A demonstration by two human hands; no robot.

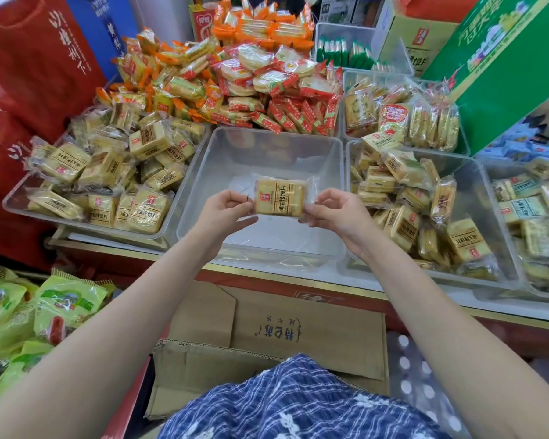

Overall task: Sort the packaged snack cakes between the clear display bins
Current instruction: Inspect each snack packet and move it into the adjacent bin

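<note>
We see L hand [223, 213] & R hand [336, 213] each pinching one snack cake pkt [280, 198] above empty centre bin [203, 172].

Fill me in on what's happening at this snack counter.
A person is holding one packaged snack cake by its wrapper ends, left hand and right hand pinching either side, above the empty clear bin in the middle. The bin on the left and the bin on the right are both piled with similar yellow packs.
</note>
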